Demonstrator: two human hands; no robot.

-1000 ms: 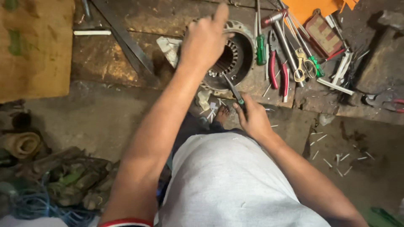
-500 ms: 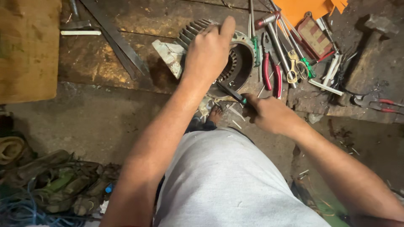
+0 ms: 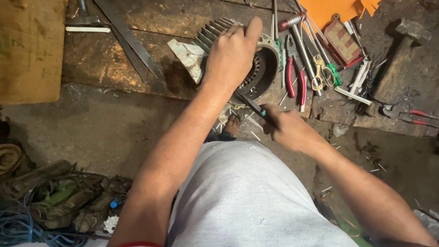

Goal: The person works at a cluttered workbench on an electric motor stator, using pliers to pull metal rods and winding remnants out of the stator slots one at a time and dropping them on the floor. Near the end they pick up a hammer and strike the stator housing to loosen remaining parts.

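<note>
A grey finned motor stator housing (image 3: 263,68) lies on a wooden board (image 3: 132,68), its round opening facing me. My left hand (image 3: 233,55) grips its top rim, index finger stretched out. My right hand (image 3: 286,128) holds a thin dark tool with a green band (image 3: 250,104); the tool's tip reaches into the lower edge of the housing's opening. My grey-clad lap fills the bottom of the view.
Right of the housing lie red-handled pliers (image 3: 296,80), scissors (image 3: 320,77), screwdrivers, a hammer (image 3: 402,50) and an orange sheet (image 3: 338,9). A metal strip (image 3: 130,41) and cardboard (image 3: 27,45) sit at left. Blue wire (image 3: 18,228) and worn shoes (image 3: 68,201) lie lower left.
The view has shifted slightly. My right hand has moved a little right and down, still holding the tool against the housing. My left hand keeps its grip on the rim.
</note>
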